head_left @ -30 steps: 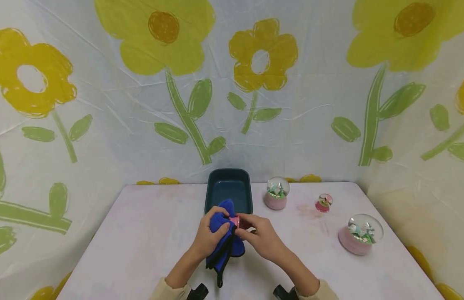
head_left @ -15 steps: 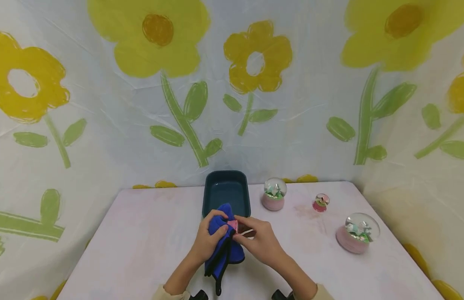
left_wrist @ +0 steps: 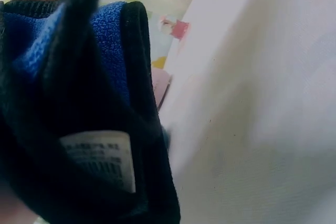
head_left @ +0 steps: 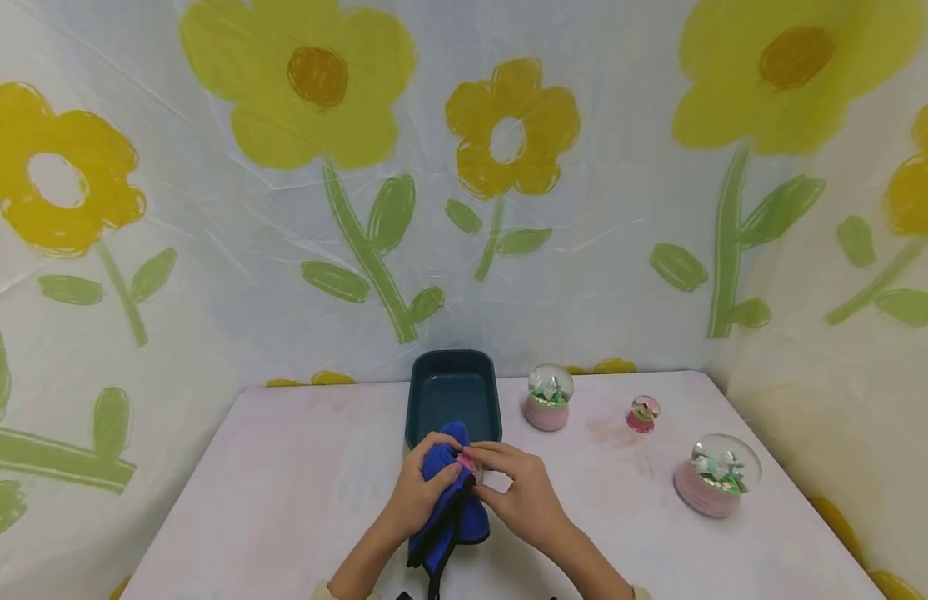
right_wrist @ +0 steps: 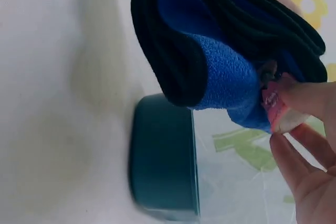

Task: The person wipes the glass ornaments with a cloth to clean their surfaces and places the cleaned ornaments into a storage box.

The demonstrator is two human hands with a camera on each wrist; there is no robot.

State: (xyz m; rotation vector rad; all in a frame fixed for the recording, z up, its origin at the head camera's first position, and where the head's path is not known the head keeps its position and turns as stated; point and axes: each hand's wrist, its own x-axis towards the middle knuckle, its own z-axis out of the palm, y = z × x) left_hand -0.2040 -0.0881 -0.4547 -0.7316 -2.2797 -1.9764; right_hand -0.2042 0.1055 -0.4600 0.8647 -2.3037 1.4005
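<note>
In the head view my left hand [head_left: 415, 493] grips a bunched blue cloth [head_left: 473, 521] with black edging, its tail and loop hanging down. My right hand [head_left: 526, 496] pinches a small snow globe by its pink base [head_left: 466, 461], close against the cloth. From the right wrist, the pink base [right_wrist: 274, 100] shows lettering and a pale underside between thumb and fingertips; its upper part is mostly hidden in the folds of the blue cloth [right_wrist: 226, 74]. A white printed label [left_wrist: 107, 156] on the cloth's black band fills part of the left wrist view.
A dark teal tub [head_left: 452, 400] stands just beyond the hands, near the back edge. To the right on the white table [head_left: 299, 483] sit a pink-based snow globe [head_left: 548, 398], a tiny one [head_left: 643, 413] and a larger, tilted one [head_left: 717, 475]. Behind hangs a flower-printed backdrop [head_left: 584, 275].
My right fingers have shifted round the snow globe's base, and its visible side has turned. My left hand keeps hold of the cloth. The head view has tilted slightly upward.
</note>
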